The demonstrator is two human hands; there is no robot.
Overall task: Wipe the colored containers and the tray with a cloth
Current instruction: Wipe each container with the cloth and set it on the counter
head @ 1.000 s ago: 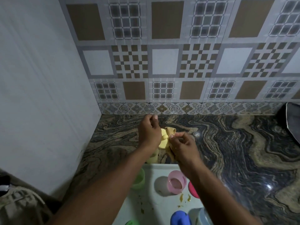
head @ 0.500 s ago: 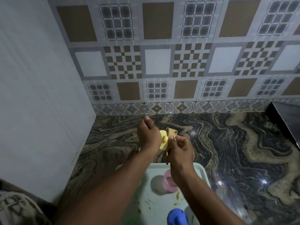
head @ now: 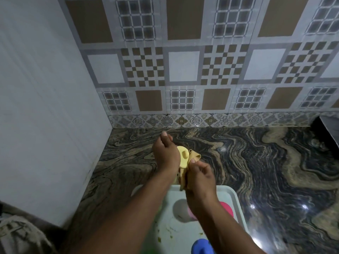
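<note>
1. A glossy stone countertop (head: 256, 162), swirled in black and tan, carries everything.
2. A pale green tray (head: 236, 200) lies flat on it.
3. Well right of the tray and beyond it, a dark object (head: 328, 129) sits on the counter, cut off by the frame.

Dim, soft-focus; glare specks on countertop (head: 275, 180); wide-angle bowed edges

No legible txt, labels, brands, nos. or signs anywhere in view.
</note>
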